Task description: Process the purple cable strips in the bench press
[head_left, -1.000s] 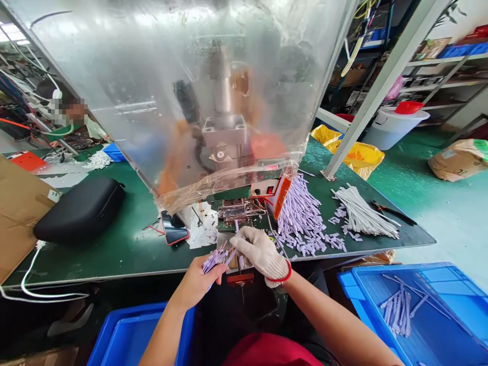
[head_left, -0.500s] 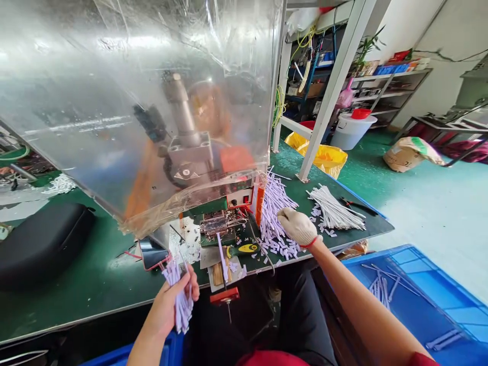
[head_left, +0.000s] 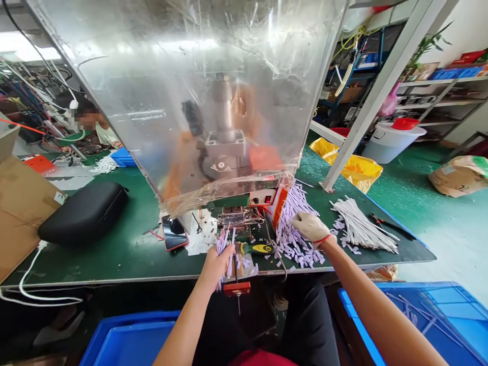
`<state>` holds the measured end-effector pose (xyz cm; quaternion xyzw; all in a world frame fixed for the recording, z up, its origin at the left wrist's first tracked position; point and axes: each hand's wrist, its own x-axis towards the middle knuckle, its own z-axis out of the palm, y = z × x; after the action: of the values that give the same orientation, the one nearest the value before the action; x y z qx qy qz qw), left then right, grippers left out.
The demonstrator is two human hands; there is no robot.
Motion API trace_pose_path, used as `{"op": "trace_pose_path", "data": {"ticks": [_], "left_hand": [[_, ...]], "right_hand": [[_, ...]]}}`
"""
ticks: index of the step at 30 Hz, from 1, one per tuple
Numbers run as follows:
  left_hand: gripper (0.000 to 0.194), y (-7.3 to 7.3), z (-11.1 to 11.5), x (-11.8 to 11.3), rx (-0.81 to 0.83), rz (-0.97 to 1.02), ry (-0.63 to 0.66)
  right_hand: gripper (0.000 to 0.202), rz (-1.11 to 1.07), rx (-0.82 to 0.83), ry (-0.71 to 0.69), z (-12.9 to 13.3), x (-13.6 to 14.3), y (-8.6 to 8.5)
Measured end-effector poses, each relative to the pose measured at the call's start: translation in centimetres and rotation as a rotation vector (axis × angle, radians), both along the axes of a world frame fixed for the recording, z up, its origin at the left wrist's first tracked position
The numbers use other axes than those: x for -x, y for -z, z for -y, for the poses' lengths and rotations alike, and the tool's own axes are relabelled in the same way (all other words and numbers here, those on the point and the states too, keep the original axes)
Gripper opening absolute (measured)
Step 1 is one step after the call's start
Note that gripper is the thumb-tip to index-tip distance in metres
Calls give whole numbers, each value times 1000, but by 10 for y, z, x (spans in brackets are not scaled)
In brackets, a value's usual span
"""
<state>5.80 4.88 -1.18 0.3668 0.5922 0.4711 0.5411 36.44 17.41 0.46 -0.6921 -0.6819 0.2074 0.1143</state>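
Left hand [head_left: 217, 262] grips lilac strips [head_left: 221, 244]; right hand [head_left: 310, 227] (gloved) spread on strip pile [head_left: 295, 223]; no legible writing.

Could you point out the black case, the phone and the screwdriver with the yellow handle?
black case [head_left: 82, 213], head view, middle of its lid
phone [head_left: 174, 234], head view, its dark screen
screwdriver [head_left: 262, 248], head view, the yellow part of its handle

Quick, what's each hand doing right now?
Left hand: closed around a bundle of pale strips.
Right hand, gloved: on the loose strip pile; grip cannot be told.
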Motion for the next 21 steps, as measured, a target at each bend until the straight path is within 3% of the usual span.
{"op": "trace_pose_path", "data": {"ticks": [5,9,11,15,21], "left_hand": [[34,-6,20,22,-11,-55,68],[38,-2,39,34,6,-13,80],[41,1,45,36,27,18,41],[45,5,48,35,51,43,-31],[46,10,52,35,59,28,-82]], "right_hand": [[31,-830,182,196,28,-13,8],[28,-1356,255,481,58,-2,17],[31,-1484,245,543,69,8,20],[39,-1538,209,475,77,27,25],[28,-1597,245,526,69,38,32]]}}
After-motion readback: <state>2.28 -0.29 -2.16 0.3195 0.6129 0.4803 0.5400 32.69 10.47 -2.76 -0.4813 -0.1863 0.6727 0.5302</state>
